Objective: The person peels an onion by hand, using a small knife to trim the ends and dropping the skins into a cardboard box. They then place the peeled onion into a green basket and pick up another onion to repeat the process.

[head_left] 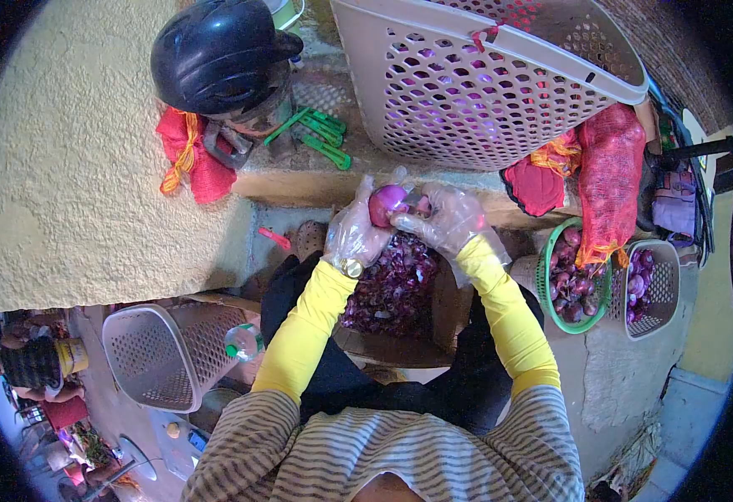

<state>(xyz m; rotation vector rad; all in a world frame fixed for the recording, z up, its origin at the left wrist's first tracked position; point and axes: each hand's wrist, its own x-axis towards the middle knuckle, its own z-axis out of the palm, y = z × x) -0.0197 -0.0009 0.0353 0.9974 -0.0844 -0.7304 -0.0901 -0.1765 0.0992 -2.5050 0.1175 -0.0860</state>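
My left hand (356, 227), in a clear plastic glove, is closed around a purple-red onion (387, 206). Close on its right, my right hand (446, 217), also gloved, has its fingers bent near the onion; a small reddish piece shows at its fingertips, too small to name. Both hands are above a cardboard box (446, 314) between my legs, which holds a heap of dark purple onion skins (396, 289). Yellow sleeves cover both forearms.
A large white basket (467, 100) stands ahead, a black helmet (207, 58) ahead left. Green-handled tools (325, 138) lie on the ledge. At right are a red net sack (613, 176) and a green basket (542, 293) of onions. Another basket (145, 356) and a bottle (245, 342) are left.
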